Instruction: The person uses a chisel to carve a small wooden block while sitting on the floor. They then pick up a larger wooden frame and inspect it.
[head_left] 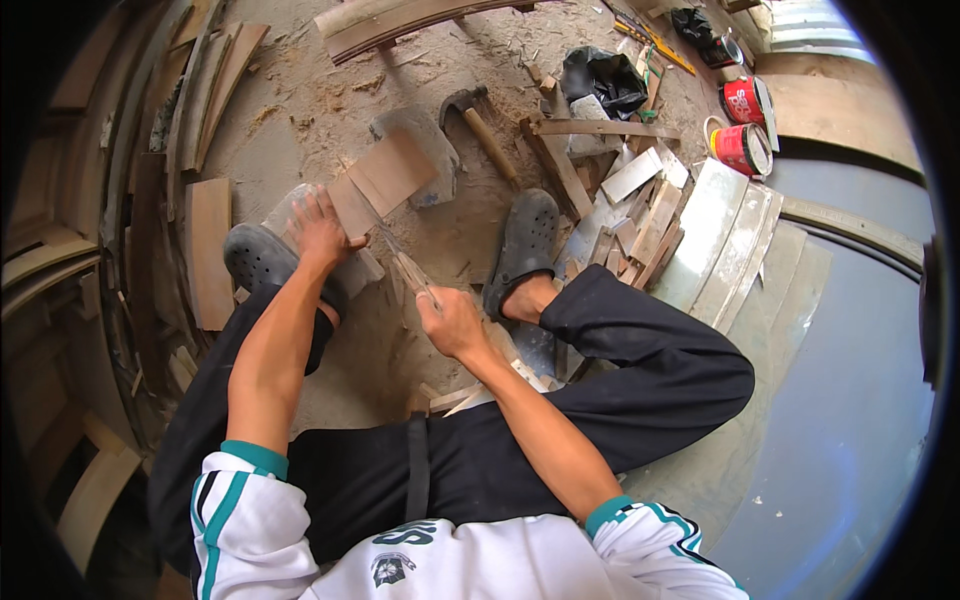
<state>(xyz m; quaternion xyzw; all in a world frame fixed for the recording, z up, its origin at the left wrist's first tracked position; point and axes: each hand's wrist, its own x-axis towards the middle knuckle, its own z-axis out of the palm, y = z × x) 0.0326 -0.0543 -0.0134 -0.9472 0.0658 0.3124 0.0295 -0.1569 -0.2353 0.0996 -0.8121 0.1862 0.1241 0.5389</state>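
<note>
Your white shirt (pixel 480 560) sits nearest. Beyond it, your right hand (pixel 455 322) grips the saw (pixel 408 270), its blade running ahead and leftward across the board (pixel 402 172). That board lies just right of your left hand (pixel 320 236), its fingers spread wide.

Your right hand (pixel 455 322) wraps around the handle of the saw (pixel 386 234), so you can't see its end. The saw's teeth are too small to make out. Your left hand (pixel 320 235) hides a bit of the flat board (pixel 397 172). By the floor's (pixel 290 140) far edge, the long planks (pixel 400 24) get cut off. You can't tell what the black bag (pixel 605 82) holds. Your white shirt (pixel 490 560) runs out of view.
</note>
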